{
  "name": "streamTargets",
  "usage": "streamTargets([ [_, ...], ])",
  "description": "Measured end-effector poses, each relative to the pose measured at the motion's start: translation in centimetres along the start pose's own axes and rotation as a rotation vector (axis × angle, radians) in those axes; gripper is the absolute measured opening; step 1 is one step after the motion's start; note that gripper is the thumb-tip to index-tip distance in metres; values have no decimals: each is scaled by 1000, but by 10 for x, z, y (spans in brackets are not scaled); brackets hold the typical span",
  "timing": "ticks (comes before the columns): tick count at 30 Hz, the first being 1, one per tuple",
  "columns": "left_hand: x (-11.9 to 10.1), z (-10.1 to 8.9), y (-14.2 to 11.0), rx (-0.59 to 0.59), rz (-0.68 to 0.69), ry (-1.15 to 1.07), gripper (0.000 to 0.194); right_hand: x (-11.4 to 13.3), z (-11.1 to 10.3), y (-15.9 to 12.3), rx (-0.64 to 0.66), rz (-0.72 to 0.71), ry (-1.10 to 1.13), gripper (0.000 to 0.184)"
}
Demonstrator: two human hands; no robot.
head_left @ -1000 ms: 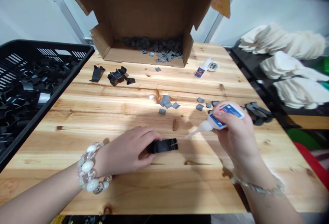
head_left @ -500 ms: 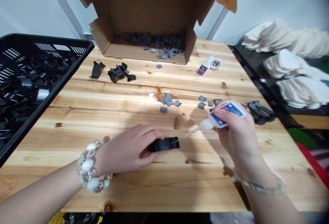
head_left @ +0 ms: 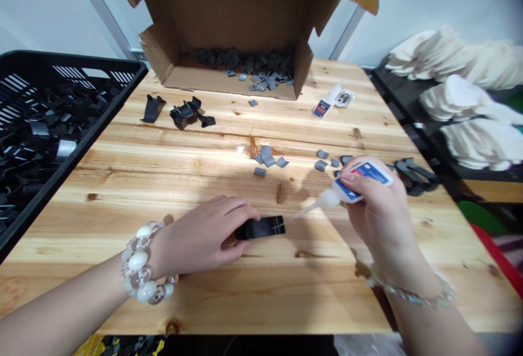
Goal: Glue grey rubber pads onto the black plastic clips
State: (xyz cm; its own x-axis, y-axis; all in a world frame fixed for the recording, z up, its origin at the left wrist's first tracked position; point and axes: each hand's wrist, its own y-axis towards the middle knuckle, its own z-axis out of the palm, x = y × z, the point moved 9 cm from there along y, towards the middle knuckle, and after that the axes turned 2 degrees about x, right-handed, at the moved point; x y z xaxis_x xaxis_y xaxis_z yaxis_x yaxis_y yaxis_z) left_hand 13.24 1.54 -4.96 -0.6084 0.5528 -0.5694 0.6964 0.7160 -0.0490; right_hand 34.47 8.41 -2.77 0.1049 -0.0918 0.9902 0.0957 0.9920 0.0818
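Observation:
Between thumb and fingers my left hand (head_left: 208, 231) holds a black plastic clip-like part (head_left: 263, 228) low over the wooden table (head_left: 245, 296). A thin pale line crosses the part near its right end. My right hand (head_left: 378, 211) is closed around a small glue bottle (head_left: 362, 181) with a blue and red label. The bottle is tilted, and its long clear nozzle points down left, its tip close to the part's right end. Whether the tip touches it I cannot tell. Several small grey pads (head_left: 266, 157) lie on the table beyond my hands.
A cardboard box (head_left: 167, 53) with a heap of grey pads stands at the back. On the left is a black crate (head_left: 81, 132) of black parts. More black parts (head_left: 186, 113) and a second glue bottle (head_left: 322, 106) lie farther back. Stacked white pieces (head_left: 469, 121) sit at right.
Both hands keep nearly the same pose. The black part's top looks slightly turned, and the pale line on it shows more clearly. The whole view has shifted a little.

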Motion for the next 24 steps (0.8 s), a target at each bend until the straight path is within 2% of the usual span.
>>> streamTargets([
  [8, -1, -1, 0, 4, -3, -7, 31, 1, 0, 0, 8, -11, -37, 7],
  [15, 0, -1, 0, -16, 2, -1, 32, 9, -10, 3, -36, -38, -54, 8],
  [24, -1, -1, -1, -5, -3, 2, 31, 12, -5, -1, -6, -73, -95, 9],
])
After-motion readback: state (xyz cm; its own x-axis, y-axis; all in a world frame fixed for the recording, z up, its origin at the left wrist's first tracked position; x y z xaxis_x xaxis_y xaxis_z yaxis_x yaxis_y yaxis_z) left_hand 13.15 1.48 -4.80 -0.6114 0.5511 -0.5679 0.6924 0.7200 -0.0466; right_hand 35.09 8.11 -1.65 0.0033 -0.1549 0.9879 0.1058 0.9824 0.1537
